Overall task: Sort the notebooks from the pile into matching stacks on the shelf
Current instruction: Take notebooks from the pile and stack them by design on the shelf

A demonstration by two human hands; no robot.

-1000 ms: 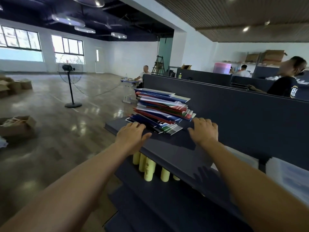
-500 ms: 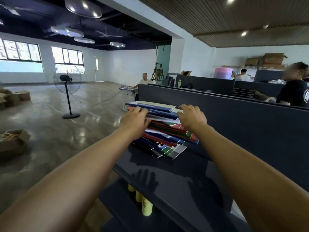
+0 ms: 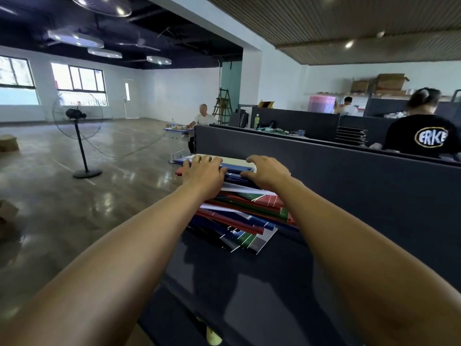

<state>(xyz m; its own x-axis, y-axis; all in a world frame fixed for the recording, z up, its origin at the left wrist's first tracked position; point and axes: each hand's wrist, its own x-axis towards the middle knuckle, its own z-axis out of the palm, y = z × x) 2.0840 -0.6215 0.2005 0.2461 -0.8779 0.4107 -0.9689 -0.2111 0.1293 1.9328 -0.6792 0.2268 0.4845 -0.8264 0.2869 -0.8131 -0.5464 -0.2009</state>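
A messy pile of notebooks (image 3: pixel 239 216) in red, blue, green and white lies on the dark shelf top (image 3: pixel 262 283), against the shelf's dark back panel (image 3: pixel 349 186). The top notebook (image 3: pixel 235 161) has a pale cover with a blue one under it. My left hand (image 3: pixel 203 174) rests flat on the left side of the pile's top, fingers spread over the top covers. My right hand (image 3: pixel 267 171) lies on the right side, its thumb at the edge of the upper notebooks and fingers curled over them. Neither hand has lifted anything.
A standing fan (image 3: pixel 79 136) is on the glossy floor at the left. Yellow bottles (image 3: pixel 212 335) show on a lower shelf. A seated person (image 3: pixel 203 118) is behind the pile; a person in a black shirt (image 3: pixel 421 131) stands beyond the panel at right. Cardboard boxes (image 3: pixel 7 143) line the far left.
Both hands have risen from the shelf surface at the pile's base to the top of the pile and now rest on the upper notebooks. The camera has come closer.
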